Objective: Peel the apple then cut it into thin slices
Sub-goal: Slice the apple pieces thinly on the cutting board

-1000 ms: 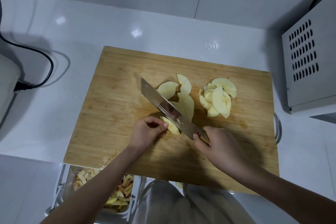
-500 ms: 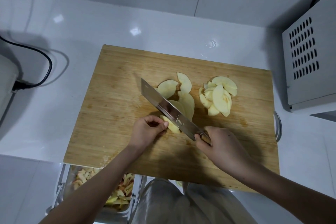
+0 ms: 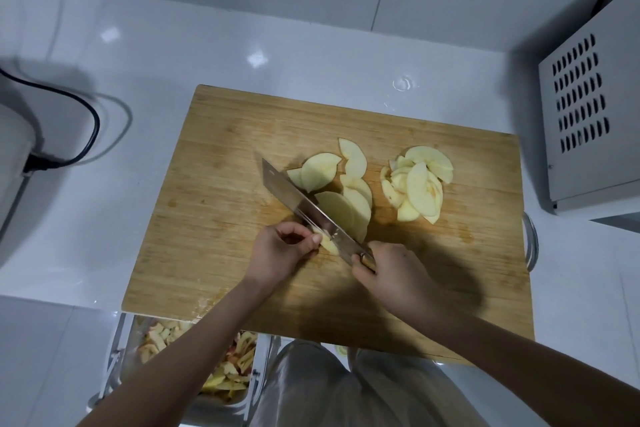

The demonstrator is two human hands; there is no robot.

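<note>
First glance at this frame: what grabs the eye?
A broad steel cleaver is angled diagonally over the middle of the rectangular bamboo cutting board. The right hand grips it, and the left hand pinches a small pale-yellow apple chunk beside the blade. Pale peeled apple slices fan out just beyond the blade, with a second heap further right and red-and-yellow peelings below the board's near-left edge.

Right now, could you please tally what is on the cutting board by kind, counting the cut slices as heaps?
Knife: 1
Heaps of cut slices: 2
Uncut apple piece: 1
Hands: 2, the left hand pinching the apple piece and the right hand gripping the knife
Total: 6
</note>
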